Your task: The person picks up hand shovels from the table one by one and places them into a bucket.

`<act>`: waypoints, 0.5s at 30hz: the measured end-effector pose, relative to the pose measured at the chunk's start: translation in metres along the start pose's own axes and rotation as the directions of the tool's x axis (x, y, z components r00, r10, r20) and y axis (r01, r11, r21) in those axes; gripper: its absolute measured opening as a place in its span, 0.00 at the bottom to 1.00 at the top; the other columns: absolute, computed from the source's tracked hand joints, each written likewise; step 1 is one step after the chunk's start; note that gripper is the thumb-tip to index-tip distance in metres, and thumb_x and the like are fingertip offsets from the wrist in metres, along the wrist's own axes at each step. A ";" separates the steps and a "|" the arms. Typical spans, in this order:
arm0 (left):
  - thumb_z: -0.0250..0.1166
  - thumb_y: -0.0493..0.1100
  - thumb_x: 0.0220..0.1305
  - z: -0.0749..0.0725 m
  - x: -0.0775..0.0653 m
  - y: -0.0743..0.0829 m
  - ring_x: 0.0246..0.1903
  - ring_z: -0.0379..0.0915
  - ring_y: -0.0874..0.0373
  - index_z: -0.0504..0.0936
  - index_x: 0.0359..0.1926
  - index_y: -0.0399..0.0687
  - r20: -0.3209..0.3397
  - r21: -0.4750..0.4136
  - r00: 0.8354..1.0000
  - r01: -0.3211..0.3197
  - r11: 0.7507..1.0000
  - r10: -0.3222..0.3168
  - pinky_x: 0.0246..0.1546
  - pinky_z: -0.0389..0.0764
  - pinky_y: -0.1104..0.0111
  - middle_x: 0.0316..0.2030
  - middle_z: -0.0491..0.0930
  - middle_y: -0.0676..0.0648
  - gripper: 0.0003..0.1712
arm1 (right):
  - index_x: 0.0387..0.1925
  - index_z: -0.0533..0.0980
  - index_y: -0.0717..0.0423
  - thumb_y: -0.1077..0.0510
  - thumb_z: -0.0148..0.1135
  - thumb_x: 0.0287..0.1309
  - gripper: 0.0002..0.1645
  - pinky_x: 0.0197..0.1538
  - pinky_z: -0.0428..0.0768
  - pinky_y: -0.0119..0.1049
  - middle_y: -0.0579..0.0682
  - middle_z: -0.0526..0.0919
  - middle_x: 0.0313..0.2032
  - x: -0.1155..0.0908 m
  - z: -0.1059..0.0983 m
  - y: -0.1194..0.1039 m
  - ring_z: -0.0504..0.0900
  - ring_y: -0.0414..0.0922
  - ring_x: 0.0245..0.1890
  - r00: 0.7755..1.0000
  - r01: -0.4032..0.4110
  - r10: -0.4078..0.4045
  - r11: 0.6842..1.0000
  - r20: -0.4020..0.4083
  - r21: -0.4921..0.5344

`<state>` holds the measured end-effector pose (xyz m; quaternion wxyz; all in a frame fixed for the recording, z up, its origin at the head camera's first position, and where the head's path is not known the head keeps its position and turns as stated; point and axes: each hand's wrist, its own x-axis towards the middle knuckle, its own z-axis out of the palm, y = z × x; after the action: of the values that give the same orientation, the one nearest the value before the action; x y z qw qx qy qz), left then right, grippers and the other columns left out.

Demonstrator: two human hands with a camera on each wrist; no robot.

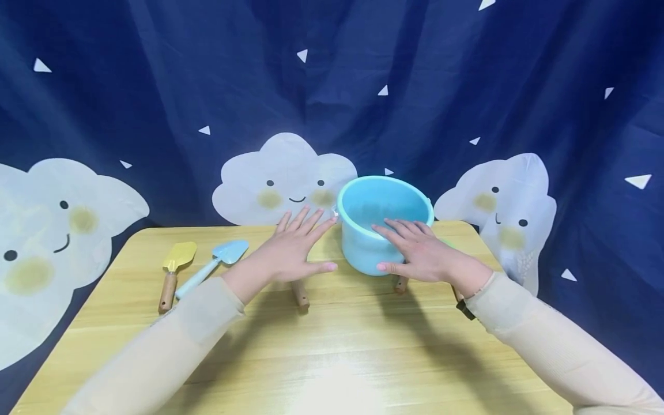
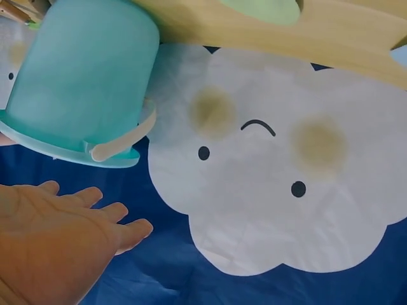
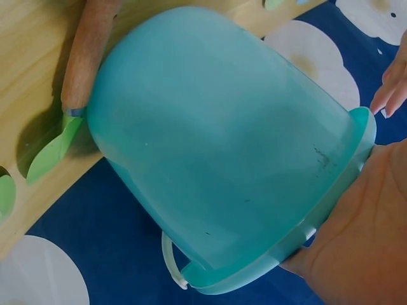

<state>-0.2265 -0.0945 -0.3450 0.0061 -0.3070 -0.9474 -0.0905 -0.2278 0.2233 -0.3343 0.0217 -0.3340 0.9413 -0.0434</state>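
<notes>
A light blue bucket stands upright toward the back of the table, its mouth facing up. My right hand is over its near right side, fingers straight and overlapping the rim in the head view. In the right wrist view the palm shows beside the rim, with the pale bucket handle hanging at the far side. To the bucket's left, my left hand has its fingers spread with nothing in them. Its palm appears apart from the bucket in the left wrist view.
A yellow toy shovel with a wooden handle and a blue trowel lie at the table's left. One wooden handle pokes out below the left hand, another below the right. A navy cloud-print curtain hangs behind the table.
</notes>
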 end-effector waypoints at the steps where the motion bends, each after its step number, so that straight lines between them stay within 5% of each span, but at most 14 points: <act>1: 0.43 0.83 0.60 0.001 0.001 0.000 0.77 0.20 0.47 0.38 0.80 0.67 0.002 0.001 1.000 0.001 1.000 -0.001 0.72 0.29 0.42 0.79 0.33 0.50 0.55 | 0.79 0.50 0.43 0.25 0.50 0.65 0.51 0.70 0.49 0.64 0.58 0.52 0.77 0.001 0.001 0.000 0.53 0.59 0.75 1.000 0.003 -0.003 1.000 -0.002 -0.003; 15: 0.38 0.85 0.60 0.015 0.025 0.009 0.77 0.23 0.47 0.39 0.80 0.67 -0.002 0.012 0.999 -0.035 0.999 0.035 0.72 0.30 0.44 0.80 0.34 0.50 0.55 | 0.79 0.51 0.43 0.25 0.50 0.65 0.50 0.69 0.51 0.65 0.58 0.54 0.76 0.001 0.000 -0.002 0.55 0.59 0.74 1.000 -0.001 0.001 1.000 0.003 -0.014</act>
<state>-0.2412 -0.0704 -0.3562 0.0106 -0.3233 -0.9424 -0.0851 -0.2268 0.2213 -0.3338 0.0209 -0.3338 0.9417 -0.0365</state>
